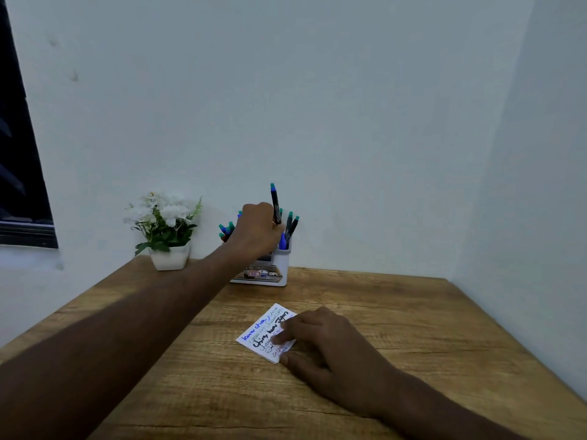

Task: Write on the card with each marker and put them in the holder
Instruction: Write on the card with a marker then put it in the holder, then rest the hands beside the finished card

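Observation:
My left hand (255, 228) reaches to the white holder (279, 262) at the back of the table and grips a black marker with a teal cap (275, 201), held upright above the holder. Several other markers (290, 227) with teal and blue caps stand in the holder, some hidden behind my hand. A small white card (260, 333) covered with handwriting in blue, green and black lies in the middle of the table. My right hand (320, 339) rests flat on the card's right side, fingers pressing it down.
A white pot of white flowers (165, 230) stands left of the holder, against the wall. The wooden table (397, 328) sits in a corner, with walls behind and on the right. A dark window (19, 154) is at the far left.

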Motion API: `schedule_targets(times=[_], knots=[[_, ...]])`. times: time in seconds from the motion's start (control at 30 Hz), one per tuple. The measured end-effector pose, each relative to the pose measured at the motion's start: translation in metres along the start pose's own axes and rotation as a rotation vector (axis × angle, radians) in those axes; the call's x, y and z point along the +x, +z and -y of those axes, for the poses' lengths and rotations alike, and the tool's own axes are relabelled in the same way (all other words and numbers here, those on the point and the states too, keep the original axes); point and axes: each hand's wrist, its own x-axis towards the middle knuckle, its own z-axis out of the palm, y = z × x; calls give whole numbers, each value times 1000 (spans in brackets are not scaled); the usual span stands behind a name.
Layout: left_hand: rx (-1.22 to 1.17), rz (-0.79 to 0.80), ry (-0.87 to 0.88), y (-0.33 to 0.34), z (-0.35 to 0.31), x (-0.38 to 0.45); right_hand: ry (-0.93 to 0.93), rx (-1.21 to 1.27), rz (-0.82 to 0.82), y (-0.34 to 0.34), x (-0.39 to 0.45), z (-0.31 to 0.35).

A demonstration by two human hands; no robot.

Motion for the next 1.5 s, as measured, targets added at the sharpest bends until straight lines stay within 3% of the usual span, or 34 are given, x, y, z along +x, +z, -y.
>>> schedule_targets(times=[0.27, 0.43, 0.5, 0.67, 0.9, 1.2, 1.5], knots=[[-60, 21, -25, 4, 17, -6, -7, 10, -9, 1, 0, 0], [-55, -113, 195, -20, 13, -49, -20, -42, -14, 2, 1, 2], [-29, -38, 287, -22, 13, -79, -31, -84, -39, 5, 1, 1], [59, 264, 325, -13, 34, -156, -10, -61, -103, 7, 4, 2], [-1, 390, 338, -14, 57, -166, 65, -1, -179, 0, 9, 4], [187, 585, 246, -26, 64, -163, 197, -210, 200, -3, 8, -1], [236, 679, 143, -31, 61, -165, 358, -198, 203, -4, 3, 17]])
